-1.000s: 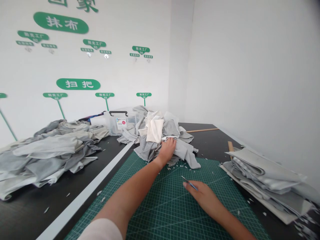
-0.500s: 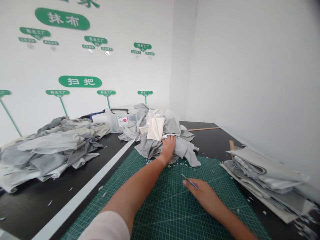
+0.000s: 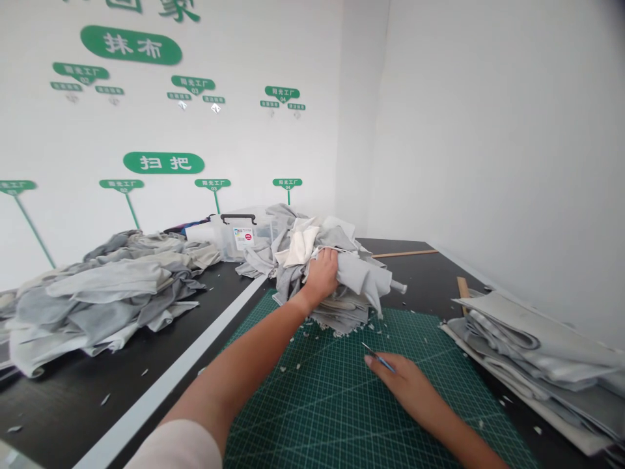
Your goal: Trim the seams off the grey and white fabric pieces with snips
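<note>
My left hand [image 3: 321, 275] is closed on a grey cloth piece [image 3: 359, 279] at the front of a pile of grey and cream fabric [image 3: 303, 251], lifting it off the far edge of the green cutting mat [image 3: 342, 404]. The cloth hangs from my fingers with its frayed lower edge just above the mat. My right hand [image 3: 405, 384] rests palm down on the mat, fingers closed round a thin blue-handled tool [image 3: 377, 357] whose tip points up and left.
A large heap of grey fabric [image 3: 107, 293] lies at the left on the black table [image 3: 97, 391]. Stacked flat grey pieces [image 3: 532, 352] lie at the right. A clear plastic box [image 3: 239, 236] stands behind the pile. Small scraps dot the mat; wooden rulers lie near the wall.
My left hand has gripped the grey cloth and raised it from the mat toward me. The right hand has stayed on the mat with the tool.
</note>
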A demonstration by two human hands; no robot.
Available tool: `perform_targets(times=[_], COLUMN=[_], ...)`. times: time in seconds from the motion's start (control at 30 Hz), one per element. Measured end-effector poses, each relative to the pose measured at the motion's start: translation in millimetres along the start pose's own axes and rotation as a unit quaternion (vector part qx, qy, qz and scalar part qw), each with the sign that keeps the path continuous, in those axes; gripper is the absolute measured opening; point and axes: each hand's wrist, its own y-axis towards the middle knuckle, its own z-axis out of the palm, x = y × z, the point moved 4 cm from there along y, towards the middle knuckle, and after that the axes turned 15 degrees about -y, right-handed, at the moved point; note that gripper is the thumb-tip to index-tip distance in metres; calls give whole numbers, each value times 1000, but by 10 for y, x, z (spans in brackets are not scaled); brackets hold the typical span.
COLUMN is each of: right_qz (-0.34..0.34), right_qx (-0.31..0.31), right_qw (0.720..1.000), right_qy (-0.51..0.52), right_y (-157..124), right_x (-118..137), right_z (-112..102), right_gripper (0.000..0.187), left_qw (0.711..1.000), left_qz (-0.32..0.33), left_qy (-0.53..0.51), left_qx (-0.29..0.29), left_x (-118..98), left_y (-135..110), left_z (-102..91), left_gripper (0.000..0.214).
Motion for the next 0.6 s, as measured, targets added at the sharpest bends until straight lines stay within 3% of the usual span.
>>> perform_targets(times=[0.23, 0.6], right_qz=[-1, -4], right_qx=[9, 5], right_qw=[1000, 1000], right_qy=[21, 17], right_y=[-5, -21], right_x=[12, 41], right_z=[-5, -26], right_gripper=[52, 52], left_qw=[986, 938], left_qz=[-15, -40], left_qy=[-129, -247], left_qx=[-108, -239], left_x=[108, 53], left_y=[352, 796], left_z=[-561, -1417], left_gripper=[40, 40])
